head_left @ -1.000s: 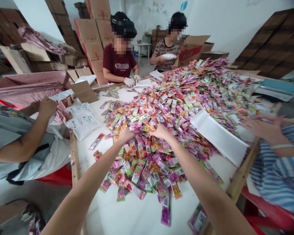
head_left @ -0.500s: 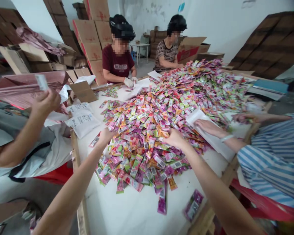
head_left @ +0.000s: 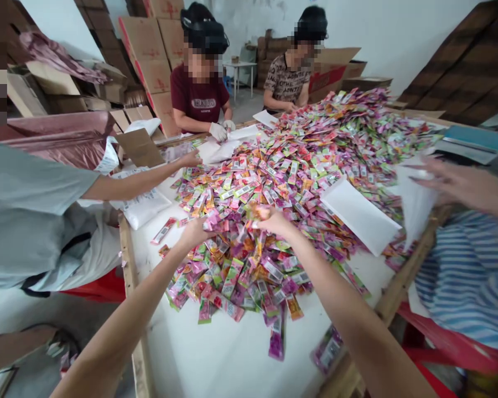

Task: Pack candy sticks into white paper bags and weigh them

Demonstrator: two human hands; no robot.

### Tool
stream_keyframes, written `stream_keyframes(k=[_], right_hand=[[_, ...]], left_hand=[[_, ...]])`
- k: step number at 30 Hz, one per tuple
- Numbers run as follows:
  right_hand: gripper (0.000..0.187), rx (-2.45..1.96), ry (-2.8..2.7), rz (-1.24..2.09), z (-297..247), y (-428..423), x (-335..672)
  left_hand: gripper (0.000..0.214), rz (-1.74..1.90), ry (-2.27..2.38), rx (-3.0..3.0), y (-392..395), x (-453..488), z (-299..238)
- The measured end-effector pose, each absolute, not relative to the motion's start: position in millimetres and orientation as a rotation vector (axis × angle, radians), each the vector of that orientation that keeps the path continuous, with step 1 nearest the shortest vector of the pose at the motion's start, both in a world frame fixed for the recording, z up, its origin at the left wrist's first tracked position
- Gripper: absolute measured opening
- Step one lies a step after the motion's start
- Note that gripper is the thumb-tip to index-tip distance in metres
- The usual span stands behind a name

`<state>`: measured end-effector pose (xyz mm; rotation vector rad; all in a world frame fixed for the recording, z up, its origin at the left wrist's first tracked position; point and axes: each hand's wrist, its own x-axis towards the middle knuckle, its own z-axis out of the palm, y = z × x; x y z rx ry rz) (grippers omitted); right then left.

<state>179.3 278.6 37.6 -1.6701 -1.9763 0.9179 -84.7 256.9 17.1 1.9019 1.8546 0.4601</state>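
Apparently, the fingers of your right hand (head_left: 275,223) pinch orange packets (head_left: 255,212) over the pile (head_left: 269,182); whether those of your left hand (head_left: 195,232), at the pile's left side, grip anything, I cannot tell. Gathering packets seems the step in hand; the next move calls for a firm pinch. A white pouch (head_left: 359,216) lies on the pile's right flank, a white bag (head_left: 147,209) left of the pile.

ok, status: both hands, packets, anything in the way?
Right hand pinches orange packet. Left hand at packet pile, grip unclear. Co-worker's arm extends over table from left, apart from both hands.
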Motion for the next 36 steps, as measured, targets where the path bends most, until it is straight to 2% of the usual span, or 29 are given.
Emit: stream_keyframes(k=[3, 5, 7, 9, 12, 15, 19, 27, 33, 36], right_hand=[[0.044, -1.596, -1.6, 1.094, 39.2, 272.5, 205.5], [0.042, -1.773, -1.562, 1.106, 40.8, 265.4, 221.0], [0.041, -2.063, -1.684, 0.914, 44.3, 256.9, 233.6], [0.04, -2.255, -1.835, 0.547, 50.4, 248.5, 240.2], [0.04, -2.135, -2.022, 0.211, 62.0, 241.1, 228.8], [0.038, -1.853, -2.234, 0.31, 68.6, 247.0, 192.2], [0.035, -1.855, -2.357, 0.486, 66.9, 269.5, 152.0], [0.048, -1.938, -2.137, 0.582, 67.2, 253.3, 207.3], [0.03, -1.884, -2.442, 0.383, 41.3, 224.3, 176.6], [0.03, -1.833, -2.399, 0.359, 35.2, 219.0, 170.6]], left_hand=[[0.031, 0.725, 1.834, 1.682, 243.4, -101.6, 23.1], [0.035, 0.853, 1.797, 1.488, 233.5, -109.3, 25.9], [0.036, 0.945, 1.725, 1.333, 223.5, -114.4, 27.5], [0.039, 1.016, 1.646, 1.203, 214.6, -116.8, 28.9], [0.044, 1.067, 1.566, 1.04, 208.0, -113.3, 31.4], [0.044, 1.121, 1.523, 0.915, 211.8, -100.5, 34.6], [0.042, 1.16, 1.366, 0.836, 218.5, -88.0, 37.9], [0.043, 1.157, 1.337, 0.625, 187.5, -126.2, 25.8], [0.041, 1.057, 1.367, 0.615, 155.8, -94.2, 13.2], [0.042, 1.061, 1.329, 0.617, 135.2, -89.2, 12.8]])
